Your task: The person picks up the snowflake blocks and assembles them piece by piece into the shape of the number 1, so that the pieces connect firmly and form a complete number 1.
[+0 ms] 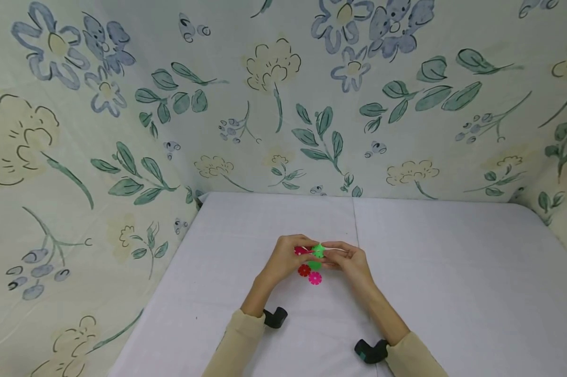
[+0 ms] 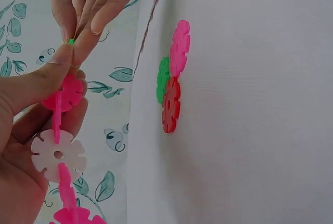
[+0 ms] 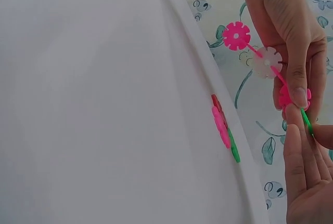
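At the middle of the white table (image 1: 453,272) my two hands meet. My left hand (image 1: 296,247) pinches a short chain of slotted plastic discs: a pink disc (image 3: 236,35), a white disc (image 3: 267,62) and another pink disc (image 3: 286,96). My right hand (image 1: 333,251) pinches a green disc (image 1: 318,251) against the chain's near end, where only its edge (image 3: 307,122) shows between the fingertips. Just under the hands, three loose discs lie overlapping on the table: red (image 1: 304,270), green (image 1: 314,265) and pink (image 1: 315,278).
Floral cloth (image 1: 274,104) covers the walls behind and to both sides of the table. A seam (image 1: 356,220) runs down the white cover. Black camera mounts sit at my left wrist (image 1: 275,317) and my right wrist (image 1: 370,351).
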Available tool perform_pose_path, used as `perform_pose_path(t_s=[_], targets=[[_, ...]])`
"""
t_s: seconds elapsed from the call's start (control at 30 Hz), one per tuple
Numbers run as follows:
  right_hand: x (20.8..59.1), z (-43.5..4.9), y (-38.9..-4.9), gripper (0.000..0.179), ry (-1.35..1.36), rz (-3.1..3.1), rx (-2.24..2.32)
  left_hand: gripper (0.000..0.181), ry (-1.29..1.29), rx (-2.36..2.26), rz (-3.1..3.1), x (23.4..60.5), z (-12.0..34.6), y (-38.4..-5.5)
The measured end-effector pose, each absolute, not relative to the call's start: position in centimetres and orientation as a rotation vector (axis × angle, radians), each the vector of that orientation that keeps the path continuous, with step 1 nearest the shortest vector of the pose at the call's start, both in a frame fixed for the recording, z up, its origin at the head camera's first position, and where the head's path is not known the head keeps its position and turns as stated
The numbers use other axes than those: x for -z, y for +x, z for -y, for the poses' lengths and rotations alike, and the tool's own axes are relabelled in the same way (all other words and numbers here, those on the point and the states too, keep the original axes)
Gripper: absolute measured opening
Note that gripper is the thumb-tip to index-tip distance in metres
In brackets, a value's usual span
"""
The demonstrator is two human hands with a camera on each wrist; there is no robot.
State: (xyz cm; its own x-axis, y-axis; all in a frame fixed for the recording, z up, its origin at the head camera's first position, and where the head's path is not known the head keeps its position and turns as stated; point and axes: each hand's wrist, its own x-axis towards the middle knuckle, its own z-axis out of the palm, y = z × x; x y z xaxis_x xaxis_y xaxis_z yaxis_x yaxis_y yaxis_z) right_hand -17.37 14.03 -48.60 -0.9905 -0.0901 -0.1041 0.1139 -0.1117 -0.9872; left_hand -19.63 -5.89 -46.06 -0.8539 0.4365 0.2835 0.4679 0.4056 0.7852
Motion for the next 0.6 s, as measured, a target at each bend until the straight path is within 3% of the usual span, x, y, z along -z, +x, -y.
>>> perform_pose_path(t_s=[0.6], targets=[[48.8,-14.2,-17.5,0.04,0.024,-2.009,2.143,0.033,-0.767,1.481,2.626,46.2,7.0,-20.1]])
